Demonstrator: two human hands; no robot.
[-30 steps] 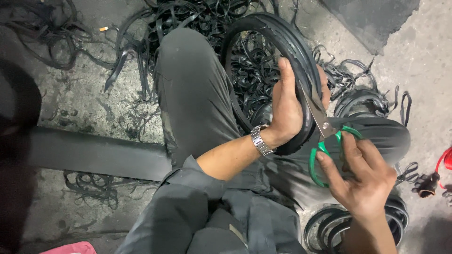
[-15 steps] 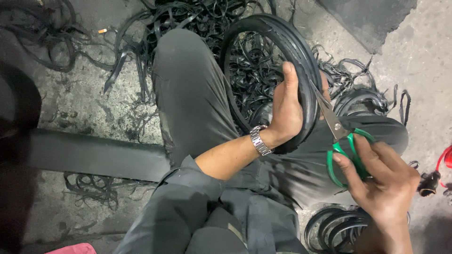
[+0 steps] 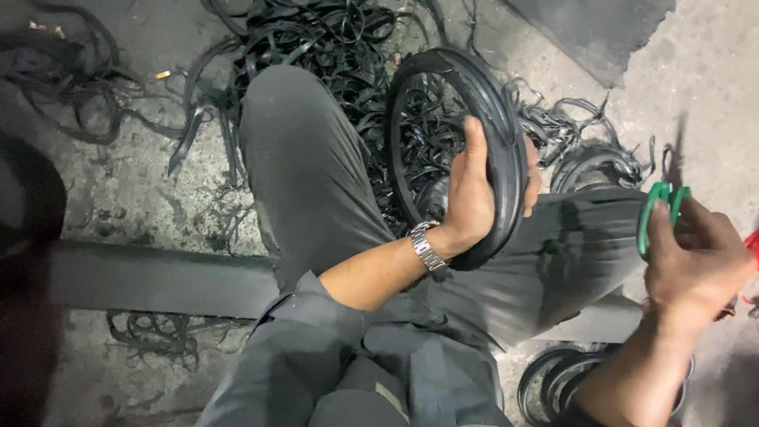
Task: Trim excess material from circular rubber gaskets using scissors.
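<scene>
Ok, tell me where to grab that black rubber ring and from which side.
Probably grip the rubber ring across its right-hand rim, coming through the open centre as the left hand does: it stands on edge on the thigh, and the band looks narrow enough for fingers to wrap.

Rough grey concrete floor [image 3: 711,87] strewn with black rubber scraps [image 3: 316,32], a dark mat [image 3: 593,32] beyond.

Dim, flat light falls from overhead, brightest on the pale grey concrete floor [image 3: 711,87] at the upper right. The left edge sinks into deep shadow. Motion blur smears the right hand [image 3: 696,265] and its green-handled scissors [image 3: 660,209]; the rest stays fairly sharp.
</scene>
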